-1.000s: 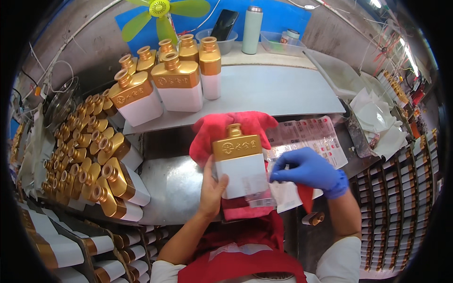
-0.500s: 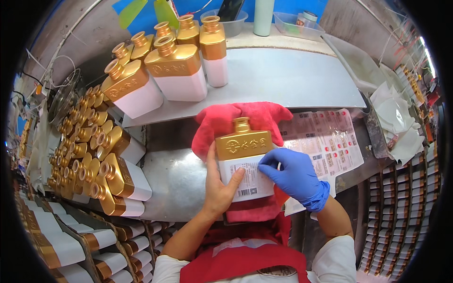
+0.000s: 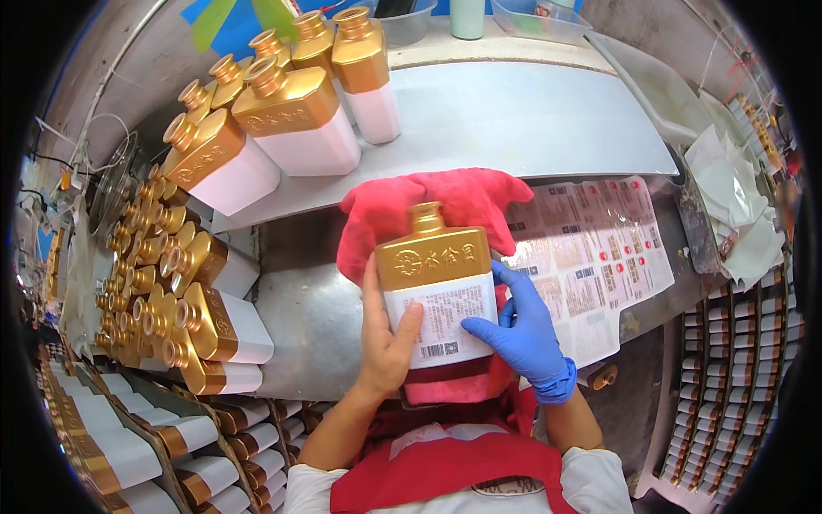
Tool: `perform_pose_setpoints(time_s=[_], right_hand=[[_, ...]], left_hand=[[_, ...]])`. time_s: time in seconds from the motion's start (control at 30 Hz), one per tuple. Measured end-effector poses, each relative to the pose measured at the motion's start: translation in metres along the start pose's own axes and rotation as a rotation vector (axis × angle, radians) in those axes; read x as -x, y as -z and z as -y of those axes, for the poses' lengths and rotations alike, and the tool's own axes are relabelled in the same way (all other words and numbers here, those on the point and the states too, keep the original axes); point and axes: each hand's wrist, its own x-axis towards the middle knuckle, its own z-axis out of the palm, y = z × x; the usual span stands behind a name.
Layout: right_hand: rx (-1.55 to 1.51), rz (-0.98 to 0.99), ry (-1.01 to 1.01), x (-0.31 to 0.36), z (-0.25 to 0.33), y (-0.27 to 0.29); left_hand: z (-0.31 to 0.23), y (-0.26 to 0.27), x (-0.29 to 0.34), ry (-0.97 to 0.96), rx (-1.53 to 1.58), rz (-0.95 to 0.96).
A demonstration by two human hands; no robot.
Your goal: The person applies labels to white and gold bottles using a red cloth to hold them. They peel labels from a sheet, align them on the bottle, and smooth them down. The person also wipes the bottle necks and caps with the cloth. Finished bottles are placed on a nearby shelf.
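Observation:
A flat bottle (image 3: 434,259), gold at the neck and shoulders and white below, leans upright in front of me. My bare left hand (image 3: 385,351) is closed around its left side, thumb on the front. My right hand (image 3: 528,334), in a blue glove, grips the right edge, its thumb pressed on the printed label (image 3: 454,313) on the white face. The label lies flat there, partly covered by both thumbs. Behind and beneath the bottle is a red cloth (image 3: 368,227). Right of it lies a sheet of labels (image 3: 574,244).
Several similar bottles (image 3: 295,146) stand on the grey board (image 3: 522,111) at the back left. More bottles (image 3: 223,321) crowd the left side. Racks of bottles fill the lower left and the right (image 3: 728,385). White paper scraps (image 3: 728,184) lie at the far right.
My right hand has gone from pinching at the label's upper right to gripping the bottle's right edge, thumb on the label. The bottle appears slightly nearer, and the whole view has shifted a little.

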Motion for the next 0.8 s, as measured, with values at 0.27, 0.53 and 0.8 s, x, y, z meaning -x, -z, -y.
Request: perform_pose_setpoints(time_s=[0.27,0.53,0.8], right_hand=[[-0.027,0.0,0.032,0.0,-0.003,0.002],[-0.369,0.028,-0.113,0.007,-0.02,0.001],[-0.479,0.002,-0.122,0.017,-0.023,-0.008]], left_hand=[[0.006,-0.004,0.001,0.008,0.045,-0.027],[0.007,0.005,0.006,0.024,0.238,0.007],[0.006,0.018,0.013,0.075,0.34,0.027]])
